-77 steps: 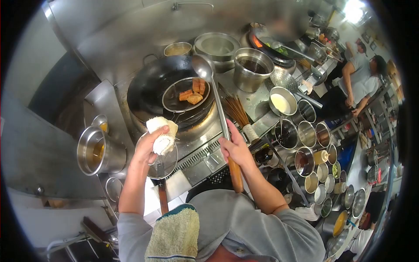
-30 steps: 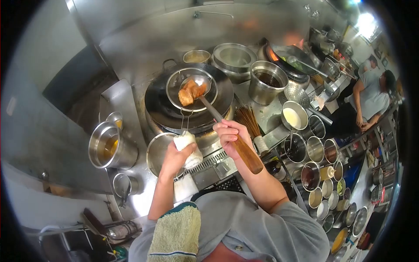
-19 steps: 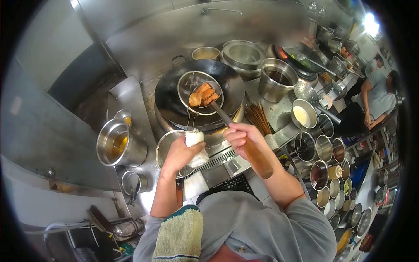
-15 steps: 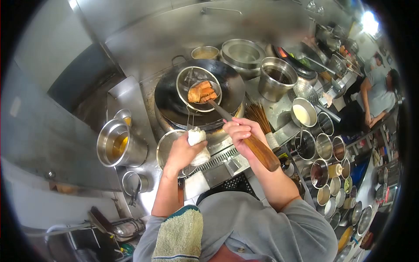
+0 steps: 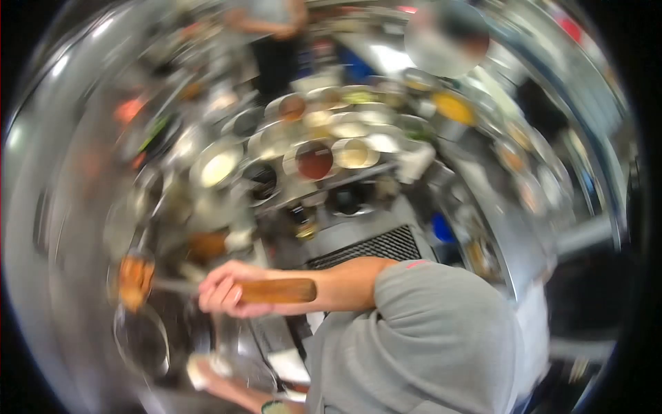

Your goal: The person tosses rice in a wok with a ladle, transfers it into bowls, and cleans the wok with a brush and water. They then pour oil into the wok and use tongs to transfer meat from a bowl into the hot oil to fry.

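My right hand (image 5: 231, 290) is closed around the wooden handle (image 5: 286, 290) of a ladle. At its far end sit orange-brown pieces of food (image 5: 136, 279). Beside the ladle's bowl is a round strainer (image 5: 165, 345), its rim smeared by motion. My left hand (image 5: 219, 385), low in the view and blurred, is closed on a white cloth (image 5: 198, 371). Whether the strainer's handle is inside the cloth cannot be made out now. A dark wok (image 5: 185, 319) is partly visible behind the ladle.
Several metal pots of sauces and seasonings stand ahead, among them a dark red one (image 5: 314, 160) and a pale one (image 5: 219, 168). A black grate (image 5: 376, 247) lies near my right arm. Another person (image 5: 276, 27) stands beyond the counter. Most surroundings are blurred.
My view has swung right, toward the seasoning pots. The wok and both hands now appear at lower left. The food stays in the ladle, and both hands keep their grip.
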Demonstrator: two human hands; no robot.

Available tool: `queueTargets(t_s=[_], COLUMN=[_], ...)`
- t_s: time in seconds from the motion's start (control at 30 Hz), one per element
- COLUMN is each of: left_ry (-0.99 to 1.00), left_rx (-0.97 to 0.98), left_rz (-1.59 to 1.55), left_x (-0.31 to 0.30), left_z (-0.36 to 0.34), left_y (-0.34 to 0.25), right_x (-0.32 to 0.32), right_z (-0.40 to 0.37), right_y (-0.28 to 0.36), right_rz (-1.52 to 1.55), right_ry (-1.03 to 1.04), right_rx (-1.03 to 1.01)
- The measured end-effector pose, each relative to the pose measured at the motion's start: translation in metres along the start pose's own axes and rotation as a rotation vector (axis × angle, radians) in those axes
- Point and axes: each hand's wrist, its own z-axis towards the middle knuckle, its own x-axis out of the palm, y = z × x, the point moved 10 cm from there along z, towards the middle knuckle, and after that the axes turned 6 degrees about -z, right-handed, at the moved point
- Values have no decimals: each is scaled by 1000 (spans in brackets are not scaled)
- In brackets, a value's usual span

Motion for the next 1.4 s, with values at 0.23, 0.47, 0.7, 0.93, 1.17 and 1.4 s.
queueTargets(t_s=[0.23,0.47,0.7,0.93,1.17,1.4], left_ry=[238,374,416,461,259,303], left_rx=[144,178,216,245,-52,66], left_rz=[19,12,-15,-63,-527,-658], left_x=[94,154,164,114,36,43], left_z=[-48,-110,-135,-97,87,-13], left_y=[1,20,23,14,49,44], right_x=[76,151,165,142,161,130], right_z=[-223,-519,-747,-836,-805,-610], right_y=[-3,-83,-148,-134,-136,-67], right_rz=[-380,-953,-1164,-1210,-1228,-670], right_ry=[128,-29,-1154,-1638,-1396,180], right_rx=[-541,-1274,-2071,-2043,-2271,-1245])
